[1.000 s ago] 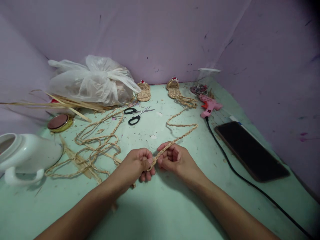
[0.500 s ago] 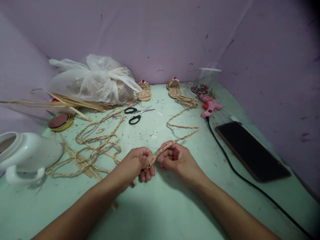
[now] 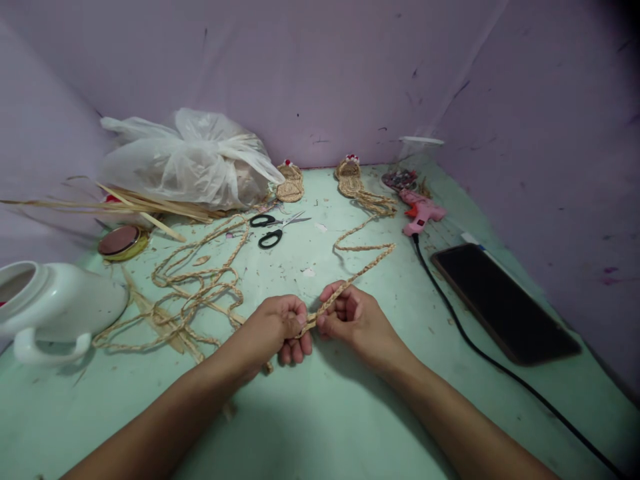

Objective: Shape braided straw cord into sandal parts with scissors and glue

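My left hand [image 3: 286,328] pinches one end of a tan braided straw cord [image 3: 363,270] between thumb and fingers. Close beside it on the right, my right hand [image 3: 353,313] has curled fingers on the same cord, thumb near its edge. From there the cord runs up in a zigzag to a small woven slipper [image 3: 349,179] with red and white beads at its toe. More braided cord [image 3: 197,283] lies in loose loops left of my left hand. A second small slipper [image 3: 290,187] rests against the back wall.
Black-handled scissors [image 3: 273,230] lie beyond my hands. At right are a pink glue gun [image 3: 423,212] with a black cable and a dark phone [image 3: 505,300]. On the left stand a white jug [image 3: 80,300], a round tin [image 3: 123,243], straw strips [image 3: 165,208] and a plastic bag [image 3: 190,160].
The cord between my hands has shifted slightly, with a flat strand showing at the left fingertips. Its zigzag bend has moved a little left. Both hands stay nearly in place.
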{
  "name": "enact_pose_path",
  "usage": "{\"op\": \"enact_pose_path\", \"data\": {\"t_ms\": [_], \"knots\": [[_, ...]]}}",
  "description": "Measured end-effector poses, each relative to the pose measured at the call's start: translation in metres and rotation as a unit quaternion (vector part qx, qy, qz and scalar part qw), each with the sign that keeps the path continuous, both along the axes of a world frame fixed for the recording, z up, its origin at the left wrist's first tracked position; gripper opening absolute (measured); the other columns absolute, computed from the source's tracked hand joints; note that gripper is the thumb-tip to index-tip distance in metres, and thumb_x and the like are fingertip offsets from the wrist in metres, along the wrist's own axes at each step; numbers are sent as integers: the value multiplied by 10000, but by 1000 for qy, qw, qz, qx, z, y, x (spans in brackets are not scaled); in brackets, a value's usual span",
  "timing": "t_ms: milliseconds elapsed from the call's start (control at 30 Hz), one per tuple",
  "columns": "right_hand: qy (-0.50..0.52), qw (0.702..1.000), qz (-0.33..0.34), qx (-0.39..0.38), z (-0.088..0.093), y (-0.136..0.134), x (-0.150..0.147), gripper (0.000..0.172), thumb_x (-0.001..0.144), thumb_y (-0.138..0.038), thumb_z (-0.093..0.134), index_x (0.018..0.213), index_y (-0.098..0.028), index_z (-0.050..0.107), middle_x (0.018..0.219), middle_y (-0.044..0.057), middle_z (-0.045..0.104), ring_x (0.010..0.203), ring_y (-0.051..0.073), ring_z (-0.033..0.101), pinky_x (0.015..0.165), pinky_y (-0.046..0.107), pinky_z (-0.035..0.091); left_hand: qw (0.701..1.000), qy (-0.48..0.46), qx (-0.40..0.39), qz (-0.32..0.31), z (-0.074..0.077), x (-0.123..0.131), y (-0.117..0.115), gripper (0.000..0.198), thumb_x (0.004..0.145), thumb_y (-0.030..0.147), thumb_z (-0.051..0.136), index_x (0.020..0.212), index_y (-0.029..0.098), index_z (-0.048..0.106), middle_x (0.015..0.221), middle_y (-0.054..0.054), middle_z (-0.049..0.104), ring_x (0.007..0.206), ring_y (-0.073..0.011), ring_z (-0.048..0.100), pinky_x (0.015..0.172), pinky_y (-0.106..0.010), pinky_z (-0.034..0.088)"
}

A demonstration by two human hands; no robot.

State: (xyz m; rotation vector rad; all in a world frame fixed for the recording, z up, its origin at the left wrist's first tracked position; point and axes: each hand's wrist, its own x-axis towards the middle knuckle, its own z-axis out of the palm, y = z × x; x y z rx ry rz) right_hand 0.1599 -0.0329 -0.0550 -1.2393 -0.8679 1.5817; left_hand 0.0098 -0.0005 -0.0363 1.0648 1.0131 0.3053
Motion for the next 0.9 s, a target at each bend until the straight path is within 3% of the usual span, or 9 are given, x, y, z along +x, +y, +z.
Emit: {"op": "enact_pose_path", "data": {"t_ms": [233, 333, 733, 900], "knots": [[-1, 1000, -5, 9, 1, 1, -1, 316, 546, -147, 687, 778, -193, 477, 608, -40, 557, 531, 96, 497, 535, 251, 395, 997, 69, -3, -25, 1, 0, 1, 188, 719, 352, 530, 740, 171, 488, 461, 13, 584, 323, -84, 473, 313, -158, 276], [0, 1000, -8, 5, 0, 1, -2, 327, 543, -148, 687, 784, -193, 471, 580, -48, 552, 510, 94, 492, 526, 251, 395, 996, 86, -9, -33, 2, 0, 2, 187, 714, 346, 533, 695, 162, 504, 449, 6, 583, 320, -81, 474, 307, -155, 275], [-7, 1000, 10, 3, 2, 1, -1, 316, 535, -123, 652, 777, -200, 464, 528, -72, 509, 454, 72, 425, 486, 230, 345, 998, 51, -23, -22, 0, -1, 2, 91, 694, 260, 480, 666, 187, 432, 452, 9, 584, 325, -89, 485, 296, -151, 270], [-27, 999, 11, 14, 3, 0, -1, 255, 568, -130, 642, 758, -186, 482, 537, -72, 480, 470, 71, 411, 484, 228, 344, 997, 69, -2, -36, 0, 1, 1, 146, 738, 318, 489, 698, 185, 446, 435, 23, 572, 308, -78, 461, 294, -143, 262]]}}
